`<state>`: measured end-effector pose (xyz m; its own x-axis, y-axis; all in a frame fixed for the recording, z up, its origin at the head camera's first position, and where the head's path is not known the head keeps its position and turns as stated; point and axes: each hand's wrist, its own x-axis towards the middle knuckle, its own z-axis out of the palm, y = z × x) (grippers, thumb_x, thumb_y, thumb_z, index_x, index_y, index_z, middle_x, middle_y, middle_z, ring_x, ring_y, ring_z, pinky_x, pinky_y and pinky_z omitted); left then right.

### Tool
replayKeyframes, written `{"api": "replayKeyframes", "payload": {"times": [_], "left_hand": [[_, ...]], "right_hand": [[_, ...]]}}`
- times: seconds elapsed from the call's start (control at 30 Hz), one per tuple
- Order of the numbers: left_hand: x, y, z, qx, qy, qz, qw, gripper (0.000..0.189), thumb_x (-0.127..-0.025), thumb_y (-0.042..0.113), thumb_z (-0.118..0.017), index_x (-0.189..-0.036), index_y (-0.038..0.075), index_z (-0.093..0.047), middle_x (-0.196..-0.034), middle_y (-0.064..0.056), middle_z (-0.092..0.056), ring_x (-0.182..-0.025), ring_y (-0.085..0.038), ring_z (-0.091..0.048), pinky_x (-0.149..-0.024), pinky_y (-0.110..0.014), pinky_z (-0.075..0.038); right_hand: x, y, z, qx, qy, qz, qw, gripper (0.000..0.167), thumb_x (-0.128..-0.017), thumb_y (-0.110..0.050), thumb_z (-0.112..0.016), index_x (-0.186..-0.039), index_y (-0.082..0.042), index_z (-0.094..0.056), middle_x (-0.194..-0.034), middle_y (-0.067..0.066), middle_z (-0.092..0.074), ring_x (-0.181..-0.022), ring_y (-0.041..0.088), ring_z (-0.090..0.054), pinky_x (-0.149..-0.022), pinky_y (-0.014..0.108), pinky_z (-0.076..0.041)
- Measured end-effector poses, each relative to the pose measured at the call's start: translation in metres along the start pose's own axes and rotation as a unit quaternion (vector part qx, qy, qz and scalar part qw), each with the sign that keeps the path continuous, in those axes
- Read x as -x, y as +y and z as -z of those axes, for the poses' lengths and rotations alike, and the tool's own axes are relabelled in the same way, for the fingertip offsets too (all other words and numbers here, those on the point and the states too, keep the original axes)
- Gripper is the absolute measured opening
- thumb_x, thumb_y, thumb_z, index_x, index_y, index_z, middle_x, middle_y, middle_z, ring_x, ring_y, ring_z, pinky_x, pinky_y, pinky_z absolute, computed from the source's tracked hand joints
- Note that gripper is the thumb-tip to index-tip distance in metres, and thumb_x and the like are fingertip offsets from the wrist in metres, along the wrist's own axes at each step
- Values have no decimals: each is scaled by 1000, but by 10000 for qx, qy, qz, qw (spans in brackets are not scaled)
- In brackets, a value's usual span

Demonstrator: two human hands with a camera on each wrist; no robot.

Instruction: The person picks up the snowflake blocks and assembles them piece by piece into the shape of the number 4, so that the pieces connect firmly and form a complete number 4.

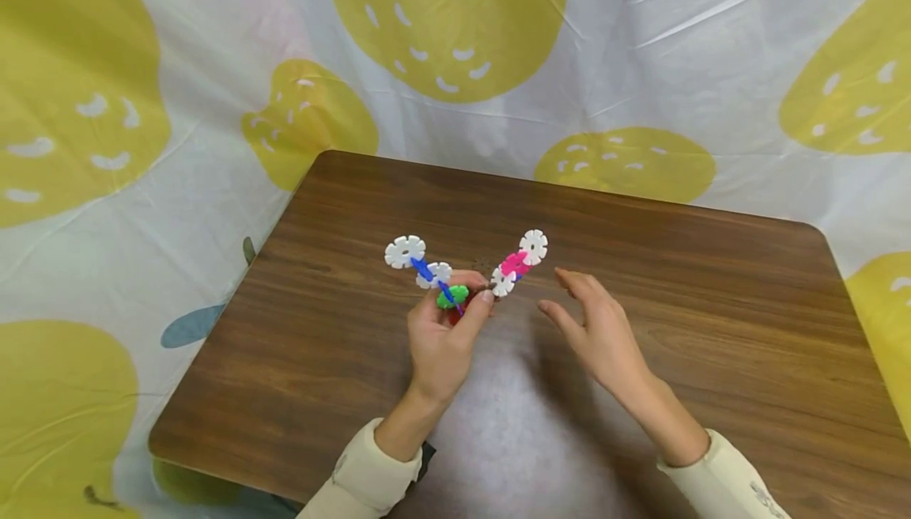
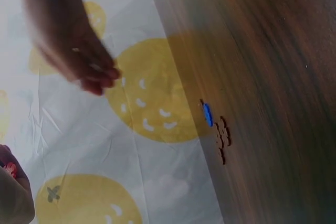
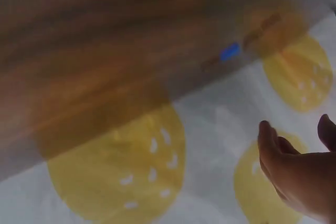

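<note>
My left hand (image 1: 441,349) grips a joined chain of notched snowflake discs (image 1: 452,297) between thumb and fingers, above the table. One arm of the chain leans left, with white, blue and green discs; the other leans right, with white discs around a pink disc (image 1: 514,263). A red disc (image 2: 10,169) peeps out of the left hand in the left wrist view; the fingers hide part of the joint. My right hand (image 1: 605,337) hovers right of the chain, thumb and fingers apart, holding nothing. It shows the same in the right wrist view (image 3: 299,177).
Brown discs (image 2: 224,132) and a blue disc (image 2: 207,114) appear near the edge of the brown wood-grain table (image 1: 712,305) in the left wrist view. A white cloth with yellow fruit prints (image 1: 455,20) hangs behind and beside the table.
</note>
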<state>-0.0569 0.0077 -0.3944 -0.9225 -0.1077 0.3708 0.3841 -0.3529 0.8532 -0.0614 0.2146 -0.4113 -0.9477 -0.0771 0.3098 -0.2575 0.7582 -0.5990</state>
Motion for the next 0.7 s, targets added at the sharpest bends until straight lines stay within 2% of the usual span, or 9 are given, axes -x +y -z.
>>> {"api": "replayKeyframes", "payload": {"times": [0.13, 0.3, 0.53, 0.7], "left_hand": [[0, 0, 1, -33, -33, -36, 10000, 15, -89, -10, -66, -103, -16, -63, -96, 3, -69, -75, -7, -67, -71, -20, -60], [0, 2, 1, -64, -50, -36, 10000, 14, -90, -9, -66, -102, -15, -63, -96, 3, -69, -74, -9, -67, -70, -20, -60], [1, 3, 2, -88, -82, -11, 9999, 14, -90, -9, -66, -102, -16, -63, -98, 1, -69, -77, -7, -68, -72, -18, -60], [1, 3, 2, -147, -72, -83, 9998, 14, -89, -10, -67, -102, -15, -63, -99, 0, -69, -80, -7, -69, -71, -17, -59]], "right_hand": [[4, 12, -22, 120, -399, -80, 9991, 58, -96, -23, -75, -143, 4, -55, -139, 22, -62, -131, 40, -59, -111, 56, -47], [5, 21, -47, 236, -617, -209, 9976, 56, -95, -22, -76, -138, 8, -58, -133, 23, -64, -125, 40, -62, -106, 57, -50], [0, 21, -77, 526, -463, -104, 9975, 47, -91, -19, -79, -125, 11, -65, -114, 25, -68, -109, 42, -64, -99, 55, -52], [-9, 15, -94, 777, -298, 185, 9964, 35, -91, -21, -79, -116, 3, -70, -107, 21, -69, -101, 42, -62, -92, 53, -52]]}}
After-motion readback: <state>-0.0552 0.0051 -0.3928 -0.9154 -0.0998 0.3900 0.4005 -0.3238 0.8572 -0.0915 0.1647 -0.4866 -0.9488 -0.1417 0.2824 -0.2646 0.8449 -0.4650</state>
